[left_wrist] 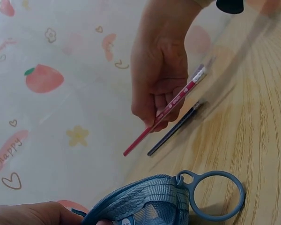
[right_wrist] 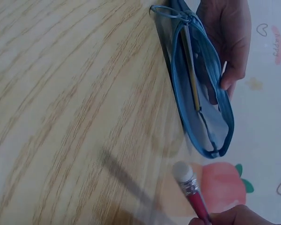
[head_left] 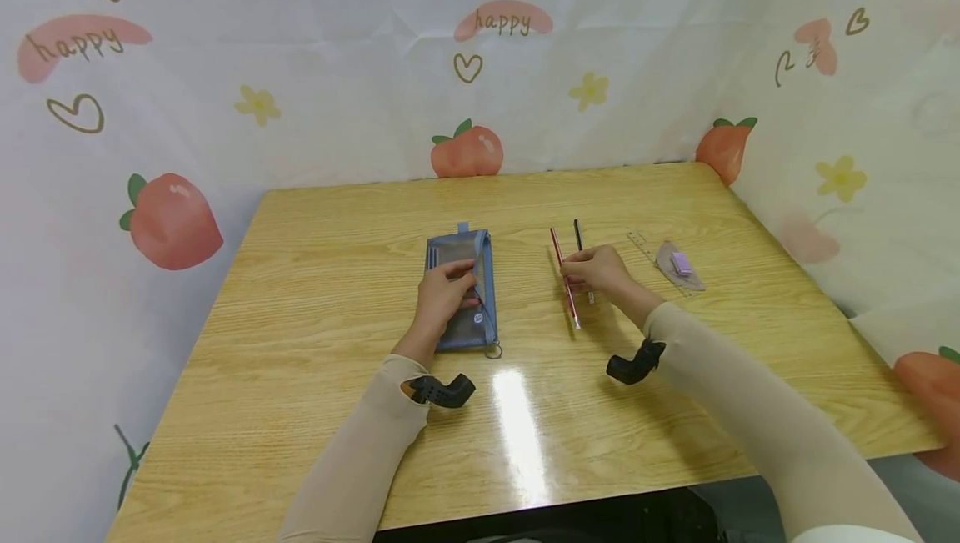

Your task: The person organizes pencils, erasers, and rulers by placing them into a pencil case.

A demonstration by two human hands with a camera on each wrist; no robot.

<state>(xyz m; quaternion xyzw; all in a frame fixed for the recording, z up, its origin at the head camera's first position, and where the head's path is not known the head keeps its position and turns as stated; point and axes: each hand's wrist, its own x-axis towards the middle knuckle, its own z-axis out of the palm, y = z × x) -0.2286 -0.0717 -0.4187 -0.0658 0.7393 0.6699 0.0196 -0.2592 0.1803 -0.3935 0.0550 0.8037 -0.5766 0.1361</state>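
Observation:
A blue-trimmed zip pencil pouch (head_left: 459,336) with a see-through panel lies on the table under my left hand (head_left: 441,299). Thumb and fingers pinch the edge of its mouth, which gapes in the right wrist view (right_wrist: 179,93). A slim yellowish stick (right_wrist: 193,84) shows inside. To the right, my right hand (head_left: 600,270) pinches a red pencil (left_wrist: 178,97) at its middle, its white eraser end (right_wrist: 182,171) toward me. Just beyond that hand a black pencil (left_wrist: 171,133) lies on the wood, partly covered by the hand in the head view.
Right of the right hand lie a clear ruler (head_left: 640,244), a protractor (head_left: 693,283) and a purple eraser (head_left: 681,263) on top of it. A ring (head_left: 493,351) hangs from the pouch's near corner. A printed cloth (head_left: 360,93) stands behind the wooden table (head_left: 315,276).

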